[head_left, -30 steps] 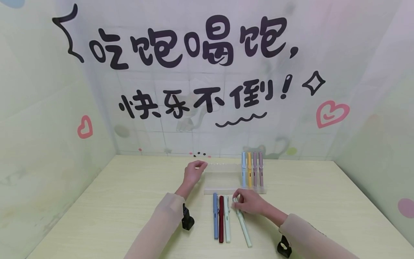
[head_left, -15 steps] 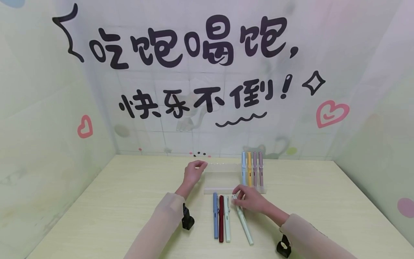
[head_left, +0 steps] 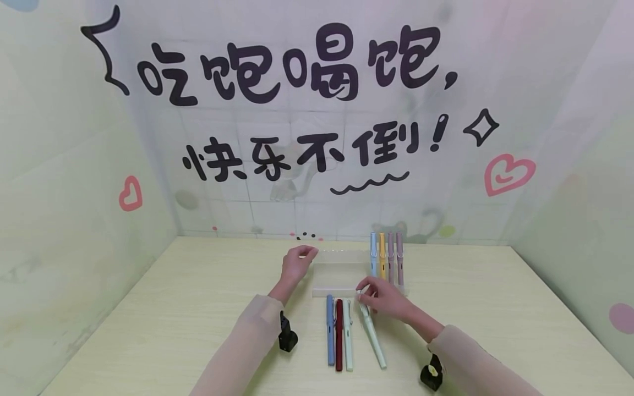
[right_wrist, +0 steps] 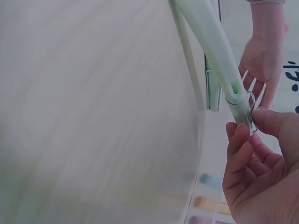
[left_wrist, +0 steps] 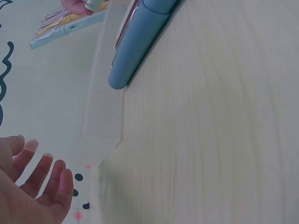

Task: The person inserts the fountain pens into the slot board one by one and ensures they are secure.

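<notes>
My right hand pinches a pale green pen by its cap end, near the wire clip. The pen slants, and in the right wrist view its barrel stretches away above the fingers. At the upper left corner of a clear pen stand, my left hand holds the edge between thumb and fingers. In front of the stand lie a blue pen, a dark red pen and another pale green pen, side by side.
At the stand's right end are a light blue pen, a yellow pen and two purple pens. A printed cloth backdrop rises behind the pale wood table. Each wrist carries a black camera.
The right hand has risen slightly toward the stand's front edge, drawing the pale green pen along with it. My left hand and the three pens lying together have stayed put.
</notes>
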Action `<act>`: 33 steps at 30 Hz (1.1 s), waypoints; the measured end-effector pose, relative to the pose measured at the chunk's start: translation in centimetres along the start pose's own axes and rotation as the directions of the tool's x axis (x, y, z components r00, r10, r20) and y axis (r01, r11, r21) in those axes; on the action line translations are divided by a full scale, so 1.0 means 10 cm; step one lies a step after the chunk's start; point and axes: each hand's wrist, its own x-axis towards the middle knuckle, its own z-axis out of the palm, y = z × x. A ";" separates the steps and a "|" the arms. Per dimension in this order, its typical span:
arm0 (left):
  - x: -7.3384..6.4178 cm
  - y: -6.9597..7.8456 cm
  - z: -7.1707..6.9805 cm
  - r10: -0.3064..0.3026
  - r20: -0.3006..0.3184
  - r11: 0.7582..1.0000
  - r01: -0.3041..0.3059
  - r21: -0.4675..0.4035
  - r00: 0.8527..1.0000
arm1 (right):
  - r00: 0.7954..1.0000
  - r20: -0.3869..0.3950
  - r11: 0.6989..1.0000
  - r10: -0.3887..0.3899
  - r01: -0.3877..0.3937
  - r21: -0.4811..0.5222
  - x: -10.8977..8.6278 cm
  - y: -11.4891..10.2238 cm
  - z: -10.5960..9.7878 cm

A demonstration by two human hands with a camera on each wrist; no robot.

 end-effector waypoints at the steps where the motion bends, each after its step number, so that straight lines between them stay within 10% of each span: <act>1: 0.00 0.00 0.00 -0.002 -0.002 1.000 0.002 -0.002 1.000 | 1.000 -0.005 1.000 0.006 -0.006 0.005 0.00 -0.01 -0.01; 33: 0.00 0.00 0.01 -0.024 0.005 1.000 0.024 -0.003 1.000 | 0.993 -0.121 1.000 -0.005 0.005 0.000 0.21 -0.13 -0.38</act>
